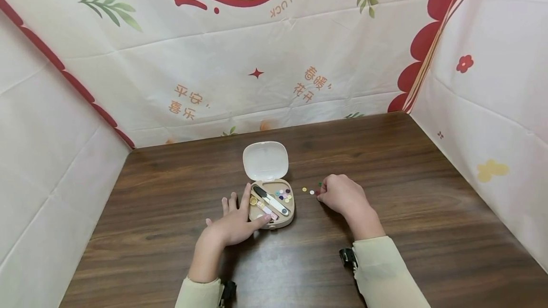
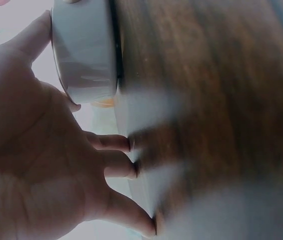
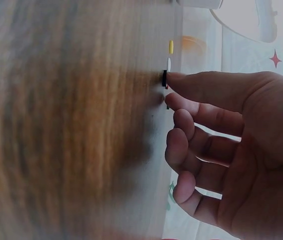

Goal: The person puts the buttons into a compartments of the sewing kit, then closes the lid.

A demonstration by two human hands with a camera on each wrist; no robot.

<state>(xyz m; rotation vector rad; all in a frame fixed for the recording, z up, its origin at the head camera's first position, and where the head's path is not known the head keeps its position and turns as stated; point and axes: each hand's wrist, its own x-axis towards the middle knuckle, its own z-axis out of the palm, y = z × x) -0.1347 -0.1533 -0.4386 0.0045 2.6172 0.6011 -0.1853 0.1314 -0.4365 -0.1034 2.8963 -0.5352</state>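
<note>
A small beige sewing box (image 1: 282,224) stands on the table with its white lid (image 1: 265,160) tipped back. Thumb and index finger of my left hand (image 1: 231,225) rest against the box's front and left side, the other fingers spread on the table. Several buttons (image 1: 283,196) lie in its right compartment, beside a long black-and-white tool (image 1: 271,199). Right of the box, my right hand (image 1: 342,195) has its fingers loosely curled low over loose buttons. The thumb tip touches a black button (image 3: 164,78) on the tabletop; its index fingertip sits slightly apart.
Between box and right hand lie a yellow button (image 1: 304,189) and a white button (image 1: 311,192). A green button (image 1: 319,184) is just behind the fingers. The wooden table (image 1: 171,179) is bounded by printed cloth (image 1: 231,61) at the back and sides.
</note>
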